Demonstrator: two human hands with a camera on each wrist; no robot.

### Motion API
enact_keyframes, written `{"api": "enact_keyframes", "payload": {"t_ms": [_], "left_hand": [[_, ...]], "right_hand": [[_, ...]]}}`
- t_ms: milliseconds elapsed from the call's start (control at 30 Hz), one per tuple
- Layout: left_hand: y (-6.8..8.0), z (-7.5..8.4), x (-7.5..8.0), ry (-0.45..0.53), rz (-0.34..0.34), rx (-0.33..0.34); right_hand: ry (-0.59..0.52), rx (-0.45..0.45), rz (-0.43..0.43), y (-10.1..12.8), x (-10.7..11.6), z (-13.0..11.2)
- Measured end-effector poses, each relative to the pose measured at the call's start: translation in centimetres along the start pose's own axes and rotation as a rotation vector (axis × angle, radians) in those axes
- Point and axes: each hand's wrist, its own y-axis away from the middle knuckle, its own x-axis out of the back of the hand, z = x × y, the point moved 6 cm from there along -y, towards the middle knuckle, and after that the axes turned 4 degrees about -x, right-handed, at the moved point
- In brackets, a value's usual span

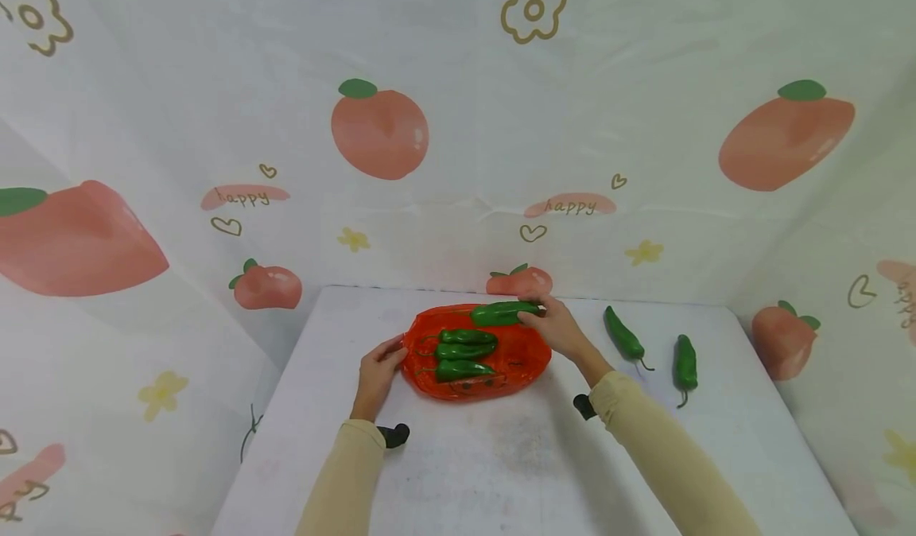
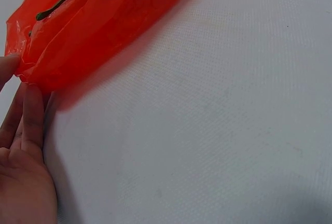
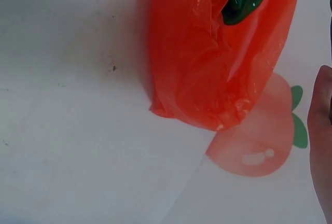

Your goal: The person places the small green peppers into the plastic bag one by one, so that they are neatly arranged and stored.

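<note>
A red plastic bag (image 1: 525, 370) lies spread open on the white table, with three green chili peppers (image 1: 465, 351) side by side in it, stems to the left. At its left edge, my left hand (image 1: 375, 377) pinches the plastic between thumb and fingers; the left wrist view shows the gathered red edge (image 2: 31, 73) there. My right hand (image 1: 561, 333) holds another green chili pepper (image 1: 497, 313) by its right end, over the back of the bag. In the right wrist view only part of that hand (image 3: 321, 141) shows at the right edge.
To the right of the bag, two more green chili peppers (image 1: 624, 335) lie apart on the table (image 1: 444, 472). A white cloth (image 1: 458, 122) printed with fruit and flowers hangs behind and at both sides. Dark straps (image 1: 393, 435) are at the wrists.
</note>
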Motion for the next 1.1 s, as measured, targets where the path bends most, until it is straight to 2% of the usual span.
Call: {"api": "enact_keyframes", "payload": {"t_ms": [133, 333, 500, 767, 900, 1100], "left_hand": [[0.1, 0.0, 0.0, -0.010, 0.017, -0.030], [0.4, 0.4, 0.0, -0.003, 0.013, -0.023], [0.2, 0.1, 0.0, -0.007, 0.035, -0.046], [0.3, 0.2, 0.1, 0.002, 0.047, -0.040], [0.4, 0.3, 0.0, 0.000, 0.044, -0.040], [0.3, 0.2, 0.0, -0.007, 0.052, -0.030]], "right_hand": [[-0.008, -0.024, -0.011, -0.5, -0.8, 0.0], [-0.044, -0.028, -0.041, -0.7, -1.8, -0.5], [-0.028, -0.026, -0.026, -1.4, -2.9, -0.1], [0.012, 0.000, -0.002, -1.7, -4.6, -0.9], [0.051, -0.022, 0.016, -1.9, -5.2, -0.8], [0.000, -0.057, -0.010, -2.3, -6.3, -0.1]]}}
